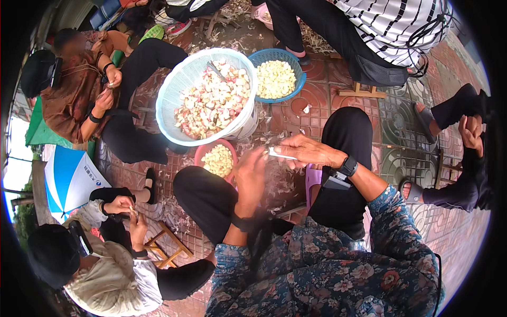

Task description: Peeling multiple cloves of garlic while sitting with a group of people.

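Note:
My right hand grips a slim white tool, perhaps a small knife. Close to its tip is my left hand, fingers bent and blurred; whether they pinch a clove cannot be made out. Beyond them a large pale-blue mesh basket tilts on a white bucket, heaped with unpeeled garlic cloves and one dark-handled tool. Pale peeled cloves fill a blue plastic basket behind it. Between my left knee and the big basket, a pink bowl holds more peeled cloves.
Two people sit at left, one in brown, one in a cream top, both with hands raised together. A person in a striped top sits at upper right. Wooden stools and a blue-white umbrella stand about. Garlic skins litter red paving.

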A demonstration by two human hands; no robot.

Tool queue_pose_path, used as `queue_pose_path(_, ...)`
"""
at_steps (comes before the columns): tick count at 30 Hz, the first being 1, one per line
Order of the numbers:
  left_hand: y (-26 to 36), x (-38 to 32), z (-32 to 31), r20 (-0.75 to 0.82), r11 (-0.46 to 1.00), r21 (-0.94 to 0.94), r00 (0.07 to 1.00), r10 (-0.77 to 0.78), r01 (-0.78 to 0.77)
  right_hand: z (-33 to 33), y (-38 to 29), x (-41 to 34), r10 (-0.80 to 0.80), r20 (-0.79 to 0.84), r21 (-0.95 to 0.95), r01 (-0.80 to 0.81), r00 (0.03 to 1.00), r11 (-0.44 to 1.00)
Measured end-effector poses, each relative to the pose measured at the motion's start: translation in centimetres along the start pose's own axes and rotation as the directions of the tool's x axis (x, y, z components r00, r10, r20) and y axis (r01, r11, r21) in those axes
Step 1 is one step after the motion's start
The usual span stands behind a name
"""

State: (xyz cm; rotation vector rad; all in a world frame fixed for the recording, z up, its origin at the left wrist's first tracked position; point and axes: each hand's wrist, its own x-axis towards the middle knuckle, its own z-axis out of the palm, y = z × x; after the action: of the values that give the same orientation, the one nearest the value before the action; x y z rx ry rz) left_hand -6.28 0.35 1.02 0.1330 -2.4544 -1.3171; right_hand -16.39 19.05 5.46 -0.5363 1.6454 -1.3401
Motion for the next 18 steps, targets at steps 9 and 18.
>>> queue_pose_path(9, 0.9, 0.0, 0.0, 0.101, 0.91, 0.325, 0.966, 0.238, -0.259, -0.3, 1.2, 0.8, 0.013, -0.019, -0.089, -0.015, 1.0, 0.996)
queue_pose_path(18, 0.5, -0.5, -0.7, 0.121, 0.913, -0.321, 0.967, -0.226, 0.253, 0.1, 3.4, 1.5, -0.142, -0.073, -0.14, 0.13, 0.987, 0.981)
